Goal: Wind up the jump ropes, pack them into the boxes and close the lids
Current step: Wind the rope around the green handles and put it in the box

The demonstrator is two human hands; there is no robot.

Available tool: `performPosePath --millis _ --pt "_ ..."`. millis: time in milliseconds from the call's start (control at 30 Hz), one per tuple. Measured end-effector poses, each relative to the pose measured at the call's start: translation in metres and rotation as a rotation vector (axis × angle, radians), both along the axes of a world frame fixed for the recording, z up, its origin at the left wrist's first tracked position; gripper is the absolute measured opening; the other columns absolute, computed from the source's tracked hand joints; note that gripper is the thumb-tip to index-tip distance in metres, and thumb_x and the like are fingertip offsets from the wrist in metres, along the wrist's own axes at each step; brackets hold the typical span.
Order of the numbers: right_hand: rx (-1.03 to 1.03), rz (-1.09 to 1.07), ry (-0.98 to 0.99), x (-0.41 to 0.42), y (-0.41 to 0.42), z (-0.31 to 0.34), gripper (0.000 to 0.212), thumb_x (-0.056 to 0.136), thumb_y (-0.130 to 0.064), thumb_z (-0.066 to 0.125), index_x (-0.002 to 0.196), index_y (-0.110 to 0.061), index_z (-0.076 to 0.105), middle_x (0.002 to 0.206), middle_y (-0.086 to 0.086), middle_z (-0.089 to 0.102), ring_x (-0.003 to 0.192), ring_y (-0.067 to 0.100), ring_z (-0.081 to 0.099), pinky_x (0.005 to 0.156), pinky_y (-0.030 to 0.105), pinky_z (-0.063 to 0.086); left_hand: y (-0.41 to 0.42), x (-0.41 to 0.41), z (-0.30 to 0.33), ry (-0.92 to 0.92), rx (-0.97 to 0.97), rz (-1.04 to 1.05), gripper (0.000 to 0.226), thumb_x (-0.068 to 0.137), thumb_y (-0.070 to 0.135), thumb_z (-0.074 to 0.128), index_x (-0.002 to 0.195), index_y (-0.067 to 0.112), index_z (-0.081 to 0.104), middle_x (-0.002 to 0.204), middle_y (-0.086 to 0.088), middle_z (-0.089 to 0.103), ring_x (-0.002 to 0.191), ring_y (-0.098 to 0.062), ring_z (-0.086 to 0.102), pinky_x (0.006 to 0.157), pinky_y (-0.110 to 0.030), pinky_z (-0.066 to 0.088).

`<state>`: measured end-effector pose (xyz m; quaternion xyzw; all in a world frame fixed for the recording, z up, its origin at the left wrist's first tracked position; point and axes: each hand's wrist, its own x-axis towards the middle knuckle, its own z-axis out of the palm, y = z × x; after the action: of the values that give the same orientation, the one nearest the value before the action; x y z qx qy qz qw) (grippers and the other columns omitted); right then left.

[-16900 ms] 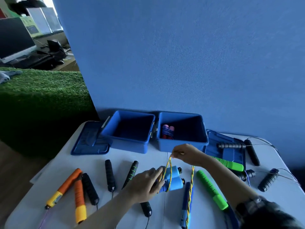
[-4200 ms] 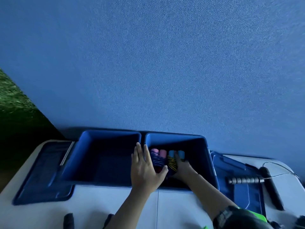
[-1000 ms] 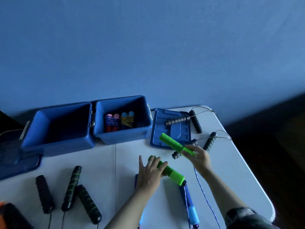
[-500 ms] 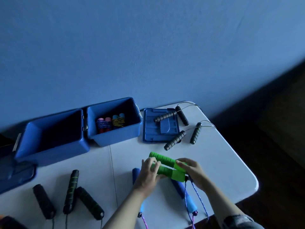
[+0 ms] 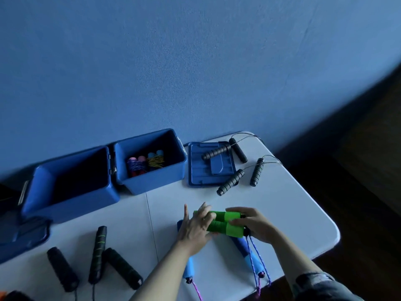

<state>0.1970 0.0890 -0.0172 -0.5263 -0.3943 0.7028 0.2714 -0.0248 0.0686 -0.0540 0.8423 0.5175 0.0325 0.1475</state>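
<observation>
Now both hands, left hand (image 5: 195,229) loosely and right hand (image 5: 252,227) firmly, hold two green handles (image 5: 221,223) near the table (image 5: 303,213)'s right edge; two open boxes (image 5: 149,177) stand along its far edge.

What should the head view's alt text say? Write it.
Two hands, left hand and right hand, hold a pair of green handles side by side over a white table. Behind stand two open blue boxes; the right box holds two wound ropes.

My white tabletop (image 5: 282,213) carries two open blue boxes (image 5: 149,181), a loose lid (image 5: 208,168), black-handled ropes (image 5: 230,183) and blue-handled ropes (image 5: 249,255).
</observation>
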Motion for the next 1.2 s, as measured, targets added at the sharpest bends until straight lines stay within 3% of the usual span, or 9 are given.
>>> performPosePath --millis 67,133,200,267,400,533,833,1000,1200 --pt "-0.026 0.033 0.023 0.002 0.001 0.002 0.037 0.078 0.007 0.068 0.113 -0.005 0.066 0.112 0.026 0.063 0.093 0.031 0.065 0.087 0.044 0.055 -0.001 -0.001 0.005 0.030 -0.068 -0.017 0.079 0.076 0.084 0.009 0.135 0.031 0.017 0.159 0.007 0.018 0.149 -0.012 0.005 0.113 -0.061 -0.014" --pt "-0.023 0.059 0.028 0.003 0.001 0.003 0.037 0.078 0.007 0.069 0.113 -0.005 0.066 0.110 0.025 0.063 0.092 0.031 0.065 0.085 0.042 0.056 -0.001 0.000 0.013 0.108 -0.099 -0.022 0.087 0.079 0.081 0.020 0.146 0.025 0.016 0.151 0.003 0.029 0.143 -0.017 0.024 0.116 -0.057 -0.007" --pt "-0.014 0.026 0.054 0.002 0.001 0.003 0.038 0.076 0.006 0.070 0.112 -0.007 0.067 0.106 0.023 0.063 0.090 0.029 0.064 0.085 0.041 0.054 0.000 0.004 0.016 0.132 -0.087 -0.019 0.082 0.085 0.074 0.032 0.147 0.023 0.017 0.138 -0.002 0.037 0.128 -0.023 0.040 0.116 -0.048 0.013" --pt "-0.031 -0.042 0.130 0.003 0.001 0.003 0.047 0.071 0.003 0.075 0.116 -0.007 0.064 0.109 0.027 0.062 0.092 0.031 0.062 0.089 0.044 0.050 0.001 0.005 0.020 0.122 -0.088 0.039 0.079 0.087 0.072 0.036 0.147 0.024 0.017 0.131 -0.005 0.038 0.117 -0.028 0.046 0.100 -0.040 0.033" --pt "-0.016 -0.052 0.198 0.009 0.003 0.010 0.055 0.068 0.004 0.076 0.120 -0.005 0.059 0.095 0.023 0.062 0.086 0.032 0.066 0.082 0.037 0.055 0.004 -0.007 0.027 -0.022 -0.121 0.199 0.071 0.086 0.072 0.036 0.142 0.032 0.021 0.124 -0.004 0.042 0.110 -0.027 0.051 0.087 -0.038 0.044" --pt "0.071 -0.114 0.162 0.000 0.010 0.016 0.037 0.080 0.005 0.065 0.117 0.005 0.058 0.094 0.018 0.066 0.083 0.022 0.067 0.074 0.029 0.056 0.008 -0.010 0.036 -0.188 -0.243 0.188 0.054 0.090 0.058 0.048 0.134 0.043 0.021 0.121 -0.002 0.044 0.108 -0.026 0.052 0.090 -0.042 0.045" --pt "0.229 -0.105 0.085 -0.036 0.019 0.029 0.009 0.084 -0.004 0.066 0.093 -0.007 0.067 0.068 0.003 0.051 0.063 0.014 0.045 0.061 0.029 0.036 -0.003 -0.031 0.066 -0.380 -0.264 0.230 0.055 0.095 0.041 0.053 0.141 0.046 0.023 0.134 0.004 0.041 0.102 -0.025 0.057 0.089 -0.035 0.046" --pt "0.325 -0.067 0.021 -0.054 0.027 0.038 0.016 0.084 -0.012 0.068 0.099 -0.007 0.070 0.064 0.001 0.048 0.057 0.014 0.038 0.057 0.027 0.029 -0.009 -0.046 0.080 -0.417 -0.206 0.264 0.049 0.096 0.043 0.051 0.130 0.063 0.022 0.123 0.006 0.040 0.093 -0.020 0.057 0.084 -0.031 0.047" --pt "0.410 -0.053 -0.027 -0.072 0.035 0.058 0.028 0.078 -0.026 0.071 0.099 -0.007 0.071 0.070 0.009 0.041 0.057 0.012 0.033 0.052 0.022 0.031 -0.014 -0.055 0.089 -0.483 -0.147 0.287 0.034 0.098 0.039 0.050 0.121 0.061 0.036 0.116 0.004 0.041 0.089 -0.021 0.059 0.083 -0.031 0.049"
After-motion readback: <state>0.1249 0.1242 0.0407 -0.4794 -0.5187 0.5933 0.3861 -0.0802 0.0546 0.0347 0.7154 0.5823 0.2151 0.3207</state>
